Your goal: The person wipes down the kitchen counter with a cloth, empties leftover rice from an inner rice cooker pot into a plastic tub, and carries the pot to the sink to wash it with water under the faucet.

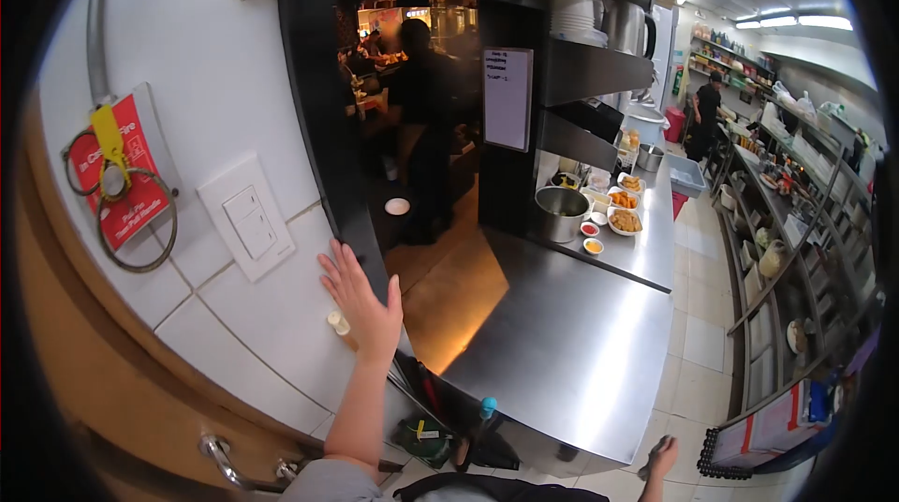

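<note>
My left hand (363,301) is raised with its fingers stretched out and nothing in it. Its fingertips are right at the edge of the dark window frame (309,118), beside the tiled wall, and a white light switch (248,219) is just left of them. Below the wrist a small bottle with a pale cap (338,322) is partly covered. At the lower right, my right hand (663,457) hangs low past the corner of the steel counter (571,352). Its fingers are curled in, and I cannot tell what, if anything, they hold.
Small bowls of food (625,220) and a steel pot (562,214) stand on the counter's far part. Through the opening a person in dark clothes (426,127) shows. Shelving (796,249) lines the aisle's right side, where another person (706,118) stands. A door handle (220,460) is lower left.
</note>
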A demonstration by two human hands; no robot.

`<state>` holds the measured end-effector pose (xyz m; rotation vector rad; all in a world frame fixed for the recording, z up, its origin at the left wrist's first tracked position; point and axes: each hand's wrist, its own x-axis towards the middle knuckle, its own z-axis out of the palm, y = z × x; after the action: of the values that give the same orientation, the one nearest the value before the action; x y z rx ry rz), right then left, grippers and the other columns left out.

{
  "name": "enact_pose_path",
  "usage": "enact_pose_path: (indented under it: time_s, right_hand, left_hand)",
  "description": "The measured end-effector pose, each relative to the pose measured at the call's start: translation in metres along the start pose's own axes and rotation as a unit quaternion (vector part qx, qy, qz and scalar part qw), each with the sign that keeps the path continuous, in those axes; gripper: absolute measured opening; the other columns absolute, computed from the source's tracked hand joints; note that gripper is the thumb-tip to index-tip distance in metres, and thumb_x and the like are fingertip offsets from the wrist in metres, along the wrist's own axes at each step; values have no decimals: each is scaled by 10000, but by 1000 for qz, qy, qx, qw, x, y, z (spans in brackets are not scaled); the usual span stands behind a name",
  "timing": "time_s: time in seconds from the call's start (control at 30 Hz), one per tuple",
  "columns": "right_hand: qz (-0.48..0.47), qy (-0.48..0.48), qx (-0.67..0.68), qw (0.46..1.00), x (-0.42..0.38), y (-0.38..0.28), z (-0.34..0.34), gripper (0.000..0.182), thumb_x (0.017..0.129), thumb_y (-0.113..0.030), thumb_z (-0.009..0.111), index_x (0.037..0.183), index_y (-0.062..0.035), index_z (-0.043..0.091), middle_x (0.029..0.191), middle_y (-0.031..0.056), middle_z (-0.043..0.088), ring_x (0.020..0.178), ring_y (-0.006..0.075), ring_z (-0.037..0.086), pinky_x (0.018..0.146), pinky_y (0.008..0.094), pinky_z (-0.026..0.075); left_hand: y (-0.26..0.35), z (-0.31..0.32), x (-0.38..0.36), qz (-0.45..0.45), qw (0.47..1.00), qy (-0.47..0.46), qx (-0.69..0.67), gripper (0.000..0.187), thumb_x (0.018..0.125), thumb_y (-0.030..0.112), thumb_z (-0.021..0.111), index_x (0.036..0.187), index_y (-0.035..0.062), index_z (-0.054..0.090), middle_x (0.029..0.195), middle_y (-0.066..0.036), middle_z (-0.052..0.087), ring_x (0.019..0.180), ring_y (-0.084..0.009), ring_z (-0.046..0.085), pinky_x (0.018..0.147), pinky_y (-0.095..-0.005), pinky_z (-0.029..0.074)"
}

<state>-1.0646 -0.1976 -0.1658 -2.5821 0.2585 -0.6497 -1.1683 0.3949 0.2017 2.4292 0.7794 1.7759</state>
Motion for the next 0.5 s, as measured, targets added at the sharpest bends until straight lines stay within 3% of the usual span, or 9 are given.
enact_pose_path:
  time_s: [0.03,0.13,0.23,0.3,0.33,0.4,0.43,0.47,0.5]
  right_hand:
    - [19,19,69,997,15,-24,-24,231,861,-190,407,835,18,502,758,190,532,680,331,490,618,384,394]
    - [46,46,185,981,67,-29,-37,284,861,-217,438,735,34,481,600,169,480,537,258,405,537,340,366]
    - [35,-12,287,957,110,-42,-23,313,866,-212,434,668,24,489,530,95,455,514,158,365,503,321,343]
    - [67,-109,446,886,127,-64,-9,303,849,-234,461,683,10,531,538,43,477,530,113,390,498,298,344]
    - [8,-96,402,911,124,-110,-41,306,820,-267,504,700,10,553,564,49,506,550,119,450,515,298,369]
    - [-79,-182,343,918,122,-152,-64,314,786,-314,543,831,-4,566,671,139,567,609,246,537,574,339,411]
    - [-155,-255,293,908,122,-166,-76,348,785,-334,542,919,-13,551,758,181,572,691,310,551,625,373,421]
    - [-210,-303,262,892,118,-170,-76,422,774,-367,549,1009,-17,535,952,200,556,844,330,550,728,387,430]
    - [-277,-299,234,883,109,-167,-67,437,769,-377,555,1041,-36,532,1026,199,530,918,336,524,778,378,423]
  left_hand:
    - [7,-14,-6,8,997,-38,-67,731,726,108,592,1314,4,170,1350,-189,227,1267,-404,96,1006,-508,89]
    - [18,-47,-42,16,996,-46,-80,702,693,84,612,1291,16,252,1337,-183,258,1253,-407,153,1004,-502,120]
    - [46,-82,-77,-44,994,-57,-80,633,688,30,597,1258,24,322,1315,-175,295,1247,-374,196,1005,-446,179]
    - [73,-97,-103,-100,991,-63,-56,573,694,11,585,1225,29,370,1290,-163,335,1233,-338,246,994,-407,219]
    - [91,-101,-116,-104,991,-73,-52,573,694,11,585,1225,29,370,1290,-163,335,1233,-338,246,994,-407,219]
    - [124,-103,-140,-107,987,-73,-91,533,701,22,588,1199,23,400,1270,-158,366,1217,-334,275,988,-408,228]
    - [147,-99,-150,-105,988,-78,-82,476,707,18,583,1164,25,449,1245,-147,406,1197,-299,320,989,-376,230]
    - [167,-93,-159,-105,987,-89,-82,476,707,18,583,1164,25,449,1245,-147,406,1197,-299,320,989,-376,230]
    - [185,-85,-168,-78,982,-135,-107,458,705,36,594,1144,25,467,1241,-147,411,1197,-306,318,986,-380,237]
